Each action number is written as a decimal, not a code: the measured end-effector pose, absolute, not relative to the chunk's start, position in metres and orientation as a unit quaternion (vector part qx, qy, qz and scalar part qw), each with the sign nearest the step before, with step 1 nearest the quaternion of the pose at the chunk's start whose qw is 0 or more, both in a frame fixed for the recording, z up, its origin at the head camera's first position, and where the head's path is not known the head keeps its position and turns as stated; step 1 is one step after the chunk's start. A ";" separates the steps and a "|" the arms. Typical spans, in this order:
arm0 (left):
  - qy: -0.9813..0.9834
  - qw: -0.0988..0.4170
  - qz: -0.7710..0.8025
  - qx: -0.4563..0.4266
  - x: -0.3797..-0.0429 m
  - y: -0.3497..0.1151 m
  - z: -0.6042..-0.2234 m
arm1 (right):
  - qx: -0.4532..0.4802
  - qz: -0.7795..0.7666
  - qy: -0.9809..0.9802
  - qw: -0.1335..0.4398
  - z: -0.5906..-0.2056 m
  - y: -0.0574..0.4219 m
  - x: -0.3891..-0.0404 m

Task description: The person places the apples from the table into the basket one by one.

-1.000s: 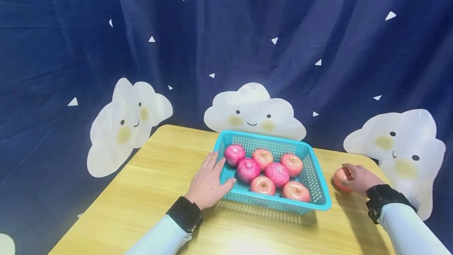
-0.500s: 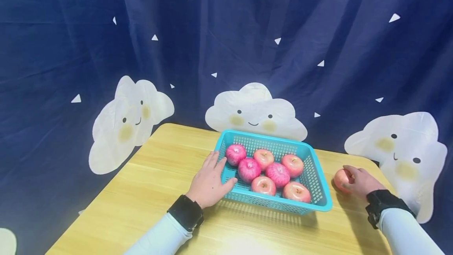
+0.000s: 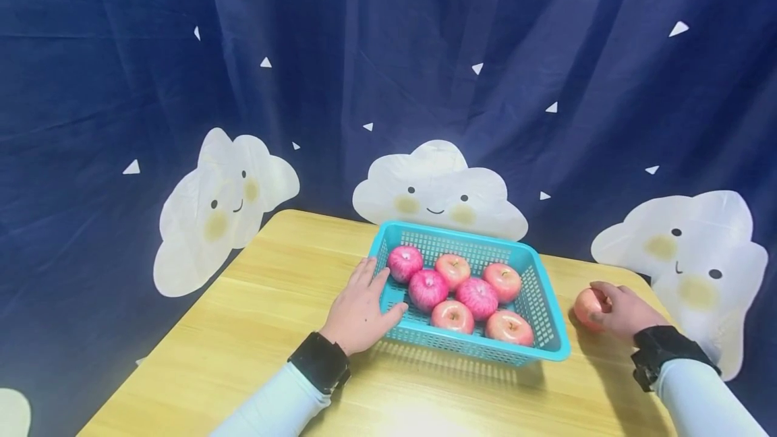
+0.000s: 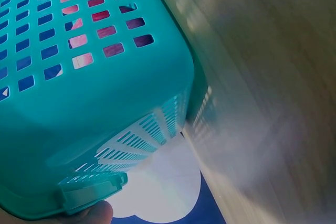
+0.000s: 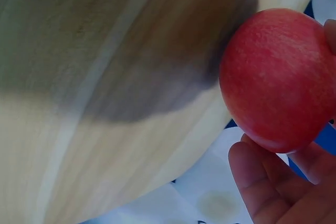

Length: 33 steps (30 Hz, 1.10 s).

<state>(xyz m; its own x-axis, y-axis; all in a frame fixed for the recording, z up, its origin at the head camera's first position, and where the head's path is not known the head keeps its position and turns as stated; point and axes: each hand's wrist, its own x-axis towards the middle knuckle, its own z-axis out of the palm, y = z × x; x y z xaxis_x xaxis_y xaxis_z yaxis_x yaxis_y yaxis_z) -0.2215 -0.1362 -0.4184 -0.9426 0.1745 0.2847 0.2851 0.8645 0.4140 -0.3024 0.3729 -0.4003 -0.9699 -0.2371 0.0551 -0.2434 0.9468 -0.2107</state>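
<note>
On the wooden table stands a turquoise plastic basket [image 3: 461, 348] with perforated sides. Inside lie several pale red apples [image 3: 508, 328] and three darker magenta, streaked round fruits or vegetables [image 3: 427, 290]. My left hand [image 3: 359, 312] rests at the basket's left front corner, fingers straight along the rim; in the left wrist view a fingertip [image 4: 100, 213] shows just under the rim. Right of the basket, my right hand [image 3: 625, 312] holds a single apple [image 3: 587, 309] between thumb and fingers. The right wrist view shows this apple [image 5: 278, 80] large and red, close over the table, its far side hidden.
The table [image 3: 255, 329] has rounded back corners, and its right edge runs close by my right hand. Behind it hangs a dark blue curtain [image 3: 340, 73] printed with smiling white clouds. A black band [image 3: 318, 363] sits on each wrist.
</note>
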 end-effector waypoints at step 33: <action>-0.956 0.126 -0.235 -0.121 -0.222 -0.137 -0.420 | 0.248 0.103 -0.959 0.093 -0.312 0.244 -0.273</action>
<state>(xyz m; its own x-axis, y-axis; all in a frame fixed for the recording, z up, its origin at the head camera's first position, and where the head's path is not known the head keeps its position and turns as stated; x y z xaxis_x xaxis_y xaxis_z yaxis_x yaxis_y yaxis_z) -0.2216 -0.1372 -0.4204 -0.9389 0.1724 0.2980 0.2909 0.8602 0.4189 -0.2734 0.2440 -0.3119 -0.8593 -0.4568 0.2300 -0.4953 0.8554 -0.1516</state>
